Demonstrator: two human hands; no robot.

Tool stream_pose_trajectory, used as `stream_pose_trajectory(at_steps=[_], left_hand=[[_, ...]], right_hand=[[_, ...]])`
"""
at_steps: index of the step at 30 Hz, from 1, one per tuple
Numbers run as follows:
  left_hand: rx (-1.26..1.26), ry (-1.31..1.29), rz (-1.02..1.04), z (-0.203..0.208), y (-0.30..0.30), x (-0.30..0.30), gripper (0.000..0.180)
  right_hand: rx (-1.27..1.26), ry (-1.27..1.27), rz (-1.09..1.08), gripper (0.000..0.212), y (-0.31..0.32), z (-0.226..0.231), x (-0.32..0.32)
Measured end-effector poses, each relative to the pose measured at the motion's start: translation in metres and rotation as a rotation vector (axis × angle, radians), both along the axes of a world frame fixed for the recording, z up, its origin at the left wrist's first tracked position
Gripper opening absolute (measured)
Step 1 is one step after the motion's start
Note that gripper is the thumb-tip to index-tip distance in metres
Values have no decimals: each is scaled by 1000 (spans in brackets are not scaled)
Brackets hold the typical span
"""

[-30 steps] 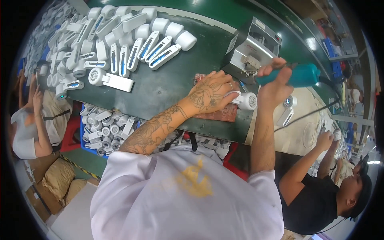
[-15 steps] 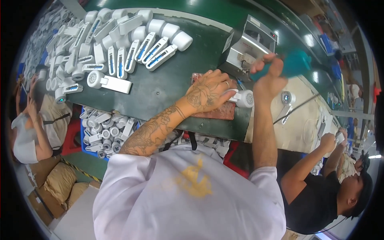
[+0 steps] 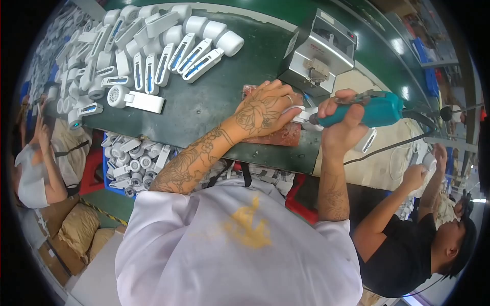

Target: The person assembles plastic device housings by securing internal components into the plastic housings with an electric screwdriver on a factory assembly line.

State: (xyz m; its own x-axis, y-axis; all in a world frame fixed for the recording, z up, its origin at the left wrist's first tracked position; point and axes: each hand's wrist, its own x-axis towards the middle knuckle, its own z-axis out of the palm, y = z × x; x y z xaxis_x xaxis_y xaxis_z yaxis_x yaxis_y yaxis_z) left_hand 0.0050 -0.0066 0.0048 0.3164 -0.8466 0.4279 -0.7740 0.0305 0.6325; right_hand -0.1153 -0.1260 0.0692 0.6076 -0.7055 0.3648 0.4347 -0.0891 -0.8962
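My left hand presses a white handheld fan down on a reddish board, its fingers curled over the fan's body. A teal electric screwdriver lies nearly level in my right hand. The screwdriver's dark nose points left and meets the fan beside my left thumb. Whether its bit sits in a screw is hidden. Just beyond both hands stands a silver box-shaped machine with a small fitting on its front.
Many white fans are heaped along the green table's left and back. A blue crate of fan parts is below the table edge. A black cable crosses the right side, near a co-worker's hands.
My right hand has brought the screwdriver down and nearer, from beside the machine to the fan. My left hand keeps its hold on the fan.
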Motion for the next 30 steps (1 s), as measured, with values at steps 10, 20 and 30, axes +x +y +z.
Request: stream_pose_trajectory(at_steps=[10, 20, 30], left_hand=[[67, -1, -2, 3, -3, 0, 19], [0, -30, -13, 8, 7, -2, 28], [-293, 219, 616, 52, 115, 53, 26]], right_hand=[[-41, 30, -20, 56, 0, -16, 4], [517, -62, 70, 53, -19, -37, -23], [168, -244, -175, 61, 24, 22, -66]])
